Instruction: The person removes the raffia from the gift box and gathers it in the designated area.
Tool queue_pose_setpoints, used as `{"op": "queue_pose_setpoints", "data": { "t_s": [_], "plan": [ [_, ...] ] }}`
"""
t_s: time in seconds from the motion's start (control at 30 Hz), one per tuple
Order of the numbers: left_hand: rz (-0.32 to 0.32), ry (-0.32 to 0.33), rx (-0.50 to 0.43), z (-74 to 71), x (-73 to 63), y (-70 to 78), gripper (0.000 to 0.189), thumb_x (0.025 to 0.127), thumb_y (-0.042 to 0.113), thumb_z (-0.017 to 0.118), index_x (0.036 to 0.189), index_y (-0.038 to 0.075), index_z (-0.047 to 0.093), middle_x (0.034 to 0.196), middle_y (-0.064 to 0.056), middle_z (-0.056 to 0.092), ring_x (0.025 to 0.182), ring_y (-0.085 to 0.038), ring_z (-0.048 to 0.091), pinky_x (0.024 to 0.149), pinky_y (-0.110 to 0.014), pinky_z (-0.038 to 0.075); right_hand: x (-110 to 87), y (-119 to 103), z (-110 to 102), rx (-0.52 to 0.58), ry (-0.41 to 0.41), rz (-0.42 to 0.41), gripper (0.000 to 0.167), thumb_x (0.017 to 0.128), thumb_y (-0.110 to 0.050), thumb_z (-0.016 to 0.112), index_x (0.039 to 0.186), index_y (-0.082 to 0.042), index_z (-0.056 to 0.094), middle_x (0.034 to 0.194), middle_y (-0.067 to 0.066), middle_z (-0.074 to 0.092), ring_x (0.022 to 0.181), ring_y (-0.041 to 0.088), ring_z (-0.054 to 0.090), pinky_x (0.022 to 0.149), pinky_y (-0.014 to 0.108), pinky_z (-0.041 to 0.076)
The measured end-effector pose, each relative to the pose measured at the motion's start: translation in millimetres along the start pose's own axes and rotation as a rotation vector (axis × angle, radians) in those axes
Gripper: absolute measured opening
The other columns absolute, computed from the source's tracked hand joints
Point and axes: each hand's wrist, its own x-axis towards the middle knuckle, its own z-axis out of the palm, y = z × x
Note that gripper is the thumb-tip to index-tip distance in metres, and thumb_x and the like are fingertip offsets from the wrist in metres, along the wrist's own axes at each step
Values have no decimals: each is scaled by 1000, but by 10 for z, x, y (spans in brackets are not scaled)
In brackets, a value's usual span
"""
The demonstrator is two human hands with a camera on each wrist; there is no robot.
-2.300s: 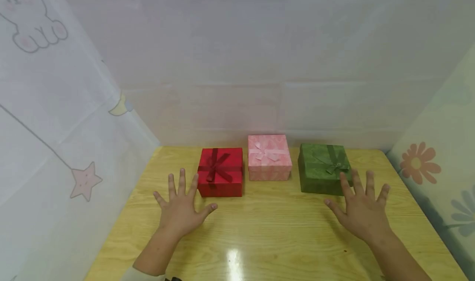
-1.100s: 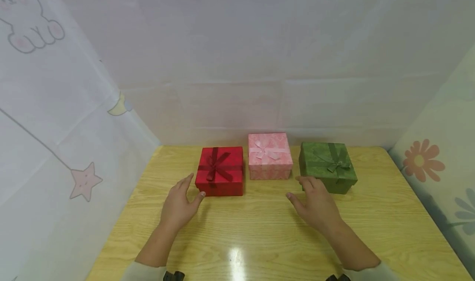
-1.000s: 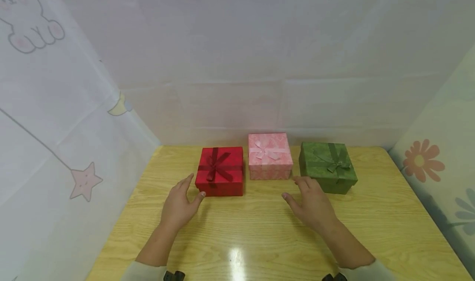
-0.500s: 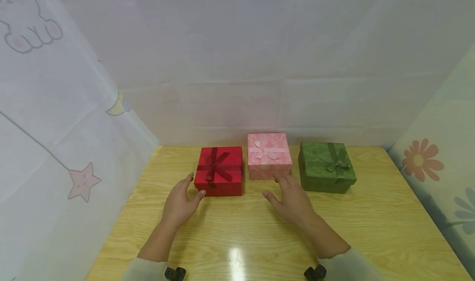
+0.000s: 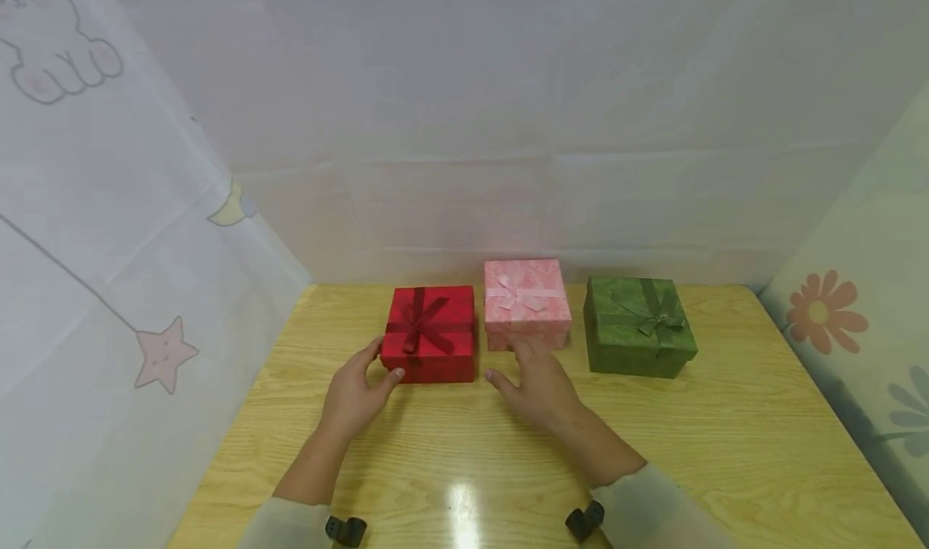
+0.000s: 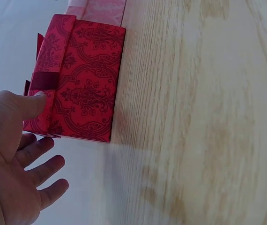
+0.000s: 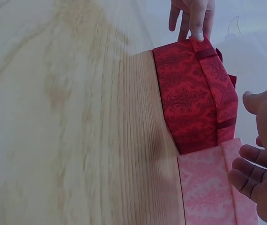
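Observation:
A red gift box (image 5: 435,363) with a dark red ribbon bow stands on the wooden table. My left hand (image 5: 353,400) is at its left front corner, thumb on the front of the lid and index finger along the left side. The other fingers hang loosely spread beside the box in the left wrist view. My right hand (image 5: 540,388) holds nothing; its fingers are in front of the pink gift box (image 5: 528,319), overlapping its lower front. The right thumb points toward the red box's right front corner, a small gap apart.
A green gift box (image 5: 639,347) with a green bow stands right of the pink one. Behind the wooden table (image 5: 755,452) hangs a pale cloth (image 5: 464,130), with printed cloth at both sides. Dark wrist devices sit by both cuffs.
My right hand has swept left from the green box, past the pink box's front, toward the red box. My left hand has closed in on the red box's corner. The boxes stay put.

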Motion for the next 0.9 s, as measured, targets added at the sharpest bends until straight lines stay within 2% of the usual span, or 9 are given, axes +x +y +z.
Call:
{"op": "queue_pose_setpoints", "data": {
  "t_s": [0.1,0.23,0.33,0.47,0.63,0.9],
  "plan": [
    [-8,-4,-11,9,12,-9,75,100,43,70,162,14,38,156,-11,50,144,-36,46,114,-61,38,59,-36,52,17,-16,-5,68,96,-50,72,149,-12,54,139,6,60,133,28,55,109,49,47],
    [-30,-6,-19,7,17,-14,76,100,45,69,162,15,39,156,-10,50,145,-36,45,114,-60,39,121,-87,121,40,-44,-8,72,96,-49,72,154,-13,48,138,4,62,131,26,56,107,48,48],
    [-34,-1,-25,9,23,-16,74,100,45,69,161,15,41,155,-9,52,144,-36,46,114,-59,40,152,-122,168,49,-73,15,77,97,-50,71,158,-12,44,141,5,62,133,27,56,108,49,47],
    [-37,7,-35,16,34,-23,71,100,45,70,160,16,44,154,-10,54,143,-36,48,113,-59,40,196,-154,229,40,-103,32,74,98,-51,68,157,-13,44,145,7,60,135,29,55,110,50,46],
    [-54,5,-38,21,46,-31,69,100,46,68,159,20,45,153,-9,54,143,-36,47,113,-59,41,246,-168,303,27,-106,29,75,99,-52,66,156,-8,46,144,10,62,135,30,56,110,49,46],
    [-53,7,-48,19,49,-28,66,101,43,68,159,21,45,149,-12,58,141,-37,49,110,-62,42,298,-192,391,29,-105,44,73,100,-49,66,155,-5,47,140,10,65,129,27,61,106,46,50]
  ]
}}
